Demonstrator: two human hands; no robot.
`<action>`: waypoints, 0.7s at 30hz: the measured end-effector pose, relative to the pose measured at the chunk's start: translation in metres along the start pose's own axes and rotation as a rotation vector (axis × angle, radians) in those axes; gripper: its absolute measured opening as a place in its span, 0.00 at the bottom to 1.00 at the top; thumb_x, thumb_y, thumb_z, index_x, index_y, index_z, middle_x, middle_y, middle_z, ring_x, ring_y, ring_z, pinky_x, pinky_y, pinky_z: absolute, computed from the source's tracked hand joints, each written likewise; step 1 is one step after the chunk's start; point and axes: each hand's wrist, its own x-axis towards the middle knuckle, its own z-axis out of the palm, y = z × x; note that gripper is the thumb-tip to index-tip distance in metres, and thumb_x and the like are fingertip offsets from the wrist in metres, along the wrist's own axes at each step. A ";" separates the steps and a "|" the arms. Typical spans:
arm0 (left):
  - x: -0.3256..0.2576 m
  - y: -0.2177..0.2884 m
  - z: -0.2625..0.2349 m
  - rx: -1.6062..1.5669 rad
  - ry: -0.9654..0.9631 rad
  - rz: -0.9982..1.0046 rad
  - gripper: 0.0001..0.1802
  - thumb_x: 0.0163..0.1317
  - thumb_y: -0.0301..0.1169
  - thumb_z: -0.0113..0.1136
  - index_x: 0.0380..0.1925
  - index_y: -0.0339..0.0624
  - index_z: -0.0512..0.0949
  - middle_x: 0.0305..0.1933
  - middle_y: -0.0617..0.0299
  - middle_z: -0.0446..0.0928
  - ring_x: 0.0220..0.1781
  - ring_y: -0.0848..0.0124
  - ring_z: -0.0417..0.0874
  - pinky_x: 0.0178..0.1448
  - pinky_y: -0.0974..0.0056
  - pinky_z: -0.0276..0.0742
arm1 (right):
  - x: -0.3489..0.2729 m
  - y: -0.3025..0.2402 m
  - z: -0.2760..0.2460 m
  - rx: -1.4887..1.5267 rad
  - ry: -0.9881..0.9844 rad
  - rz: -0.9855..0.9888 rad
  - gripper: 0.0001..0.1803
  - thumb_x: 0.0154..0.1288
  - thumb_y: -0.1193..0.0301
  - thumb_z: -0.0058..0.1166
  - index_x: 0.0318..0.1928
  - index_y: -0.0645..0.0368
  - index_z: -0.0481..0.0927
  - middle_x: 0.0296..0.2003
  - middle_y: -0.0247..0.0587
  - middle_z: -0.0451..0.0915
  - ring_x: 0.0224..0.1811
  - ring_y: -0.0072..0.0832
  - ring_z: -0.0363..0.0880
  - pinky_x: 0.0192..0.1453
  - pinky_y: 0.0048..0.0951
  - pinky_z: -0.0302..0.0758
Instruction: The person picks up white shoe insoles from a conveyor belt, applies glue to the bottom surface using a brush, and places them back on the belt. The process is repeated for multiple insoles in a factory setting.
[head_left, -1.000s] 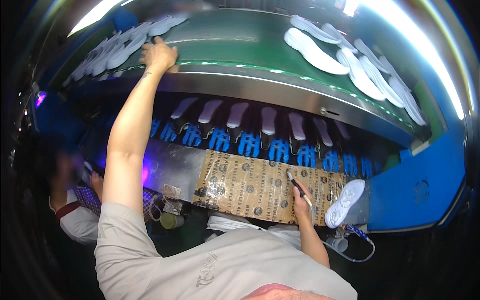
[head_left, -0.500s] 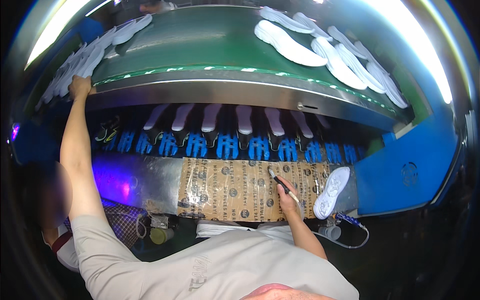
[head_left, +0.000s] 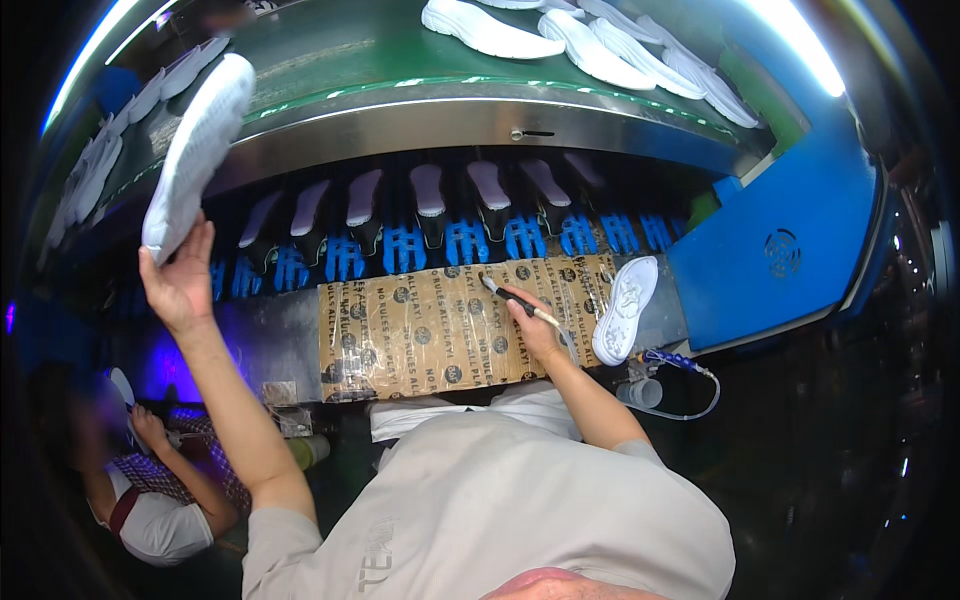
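Holding up a white shoe sole [head_left: 196,152] in our left hand [head_left: 180,285], we grip it at its lower end with our fingers closed around it. The sole is lifted in the air, tilted, in front of the green conveyor belt [head_left: 330,55]. Our right hand [head_left: 535,325] is closed on a small brush [head_left: 508,297] and rests on the brown printed paper [head_left: 430,330] that covers the work table. Another white sole [head_left: 625,308] lies just beside that hand, on the right edge of the paper. More white soles [head_left: 590,45] sit on the belt. Behind the paper, blue holders [head_left: 465,240] stand in 1 row. Another person [head_left: 150,480] sits at our left.
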 end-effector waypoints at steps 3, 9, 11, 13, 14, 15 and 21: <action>-0.038 -0.066 -0.015 -0.140 0.162 -0.082 0.37 0.72 0.48 0.55 0.69 0.27 0.66 0.69 0.34 0.71 0.72 0.39 0.73 0.77 0.37 0.69 | 0.001 -0.008 0.002 0.095 -0.019 -0.012 0.17 0.72 0.69 0.63 0.59 0.59 0.86 0.38 0.28 0.84 0.36 0.17 0.76 0.43 0.22 0.74; -0.162 -0.178 0.005 0.027 0.166 -0.684 0.36 0.77 0.53 0.32 0.59 0.32 0.76 0.50 0.41 0.83 0.46 0.52 0.89 0.48 0.52 0.90 | -0.003 -0.050 0.016 0.400 0.029 0.096 0.12 0.72 0.72 0.63 0.53 0.60 0.86 0.33 0.28 0.82 0.31 0.14 0.75 0.37 0.19 0.73; -0.197 -0.192 -0.008 -0.033 0.012 -0.810 0.39 0.78 0.58 0.27 0.61 0.37 0.76 0.51 0.41 0.83 0.48 0.51 0.89 0.50 0.49 0.90 | -0.006 -0.065 0.022 0.479 -0.035 0.097 0.12 0.72 0.71 0.63 0.53 0.61 0.86 0.33 0.27 0.82 0.32 0.13 0.74 0.38 0.18 0.71; -0.214 -0.187 0.004 -0.076 0.213 -0.997 0.43 0.78 0.65 0.24 0.66 0.42 0.73 0.51 0.40 0.82 0.48 0.49 0.88 0.53 0.42 0.89 | -0.006 -0.084 0.031 0.495 -0.115 0.099 0.13 0.72 0.71 0.62 0.53 0.61 0.86 0.32 0.27 0.81 0.32 0.14 0.73 0.38 0.18 0.70; -0.220 -0.189 -0.002 -0.076 0.209 -1.052 0.44 0.77 0.67 0.22 0.68 0.44 0.72 0.50 0.41 0.82 0.48 0.49 0.88 0.53 0.40 0.88 | -0.009 -0.096 0.038 0.481 -0.149 0.102 0.13 0.72 0.71 0.62 0.54 0.62 0.85 0.31 0.28 0.80 0.31 0.14 0.72 0.38 0.18 0.69; -0.220 -0.191 -0.006 -0.131 0.159 -1.054 0.47 0.76 0.69 0.20 0.69 0.44 0.69 0.48 0.43 0.81 0.48 0.50 0.87 0.57 0.39 0.86 | -0.013 -0.108 0.046 0.466 -0.188 0.103 0.14 0.72 0.72 0.61 0.54 0.62 0.84 0.30 0.28 0.79 0.31 0.15 0.71 0.37 0.18 0.68; -0.212 -0.201 0.017 -0.167 0.059 -0.971 0.53 0.72 0.74 0.15 0.65 0.39 0.71 0.48 0.45 0.80 0.50 0.49 0.86 0.59 0.42 0.85 | -0.003 -0.150 0.091 0.210 -0.331 -0.030 0.13 0.69 0.74 0.61 0.52 0.60 0.88 0.37 0.32 0.86 0.37 0.15 0.80 0.40 0.23 0.78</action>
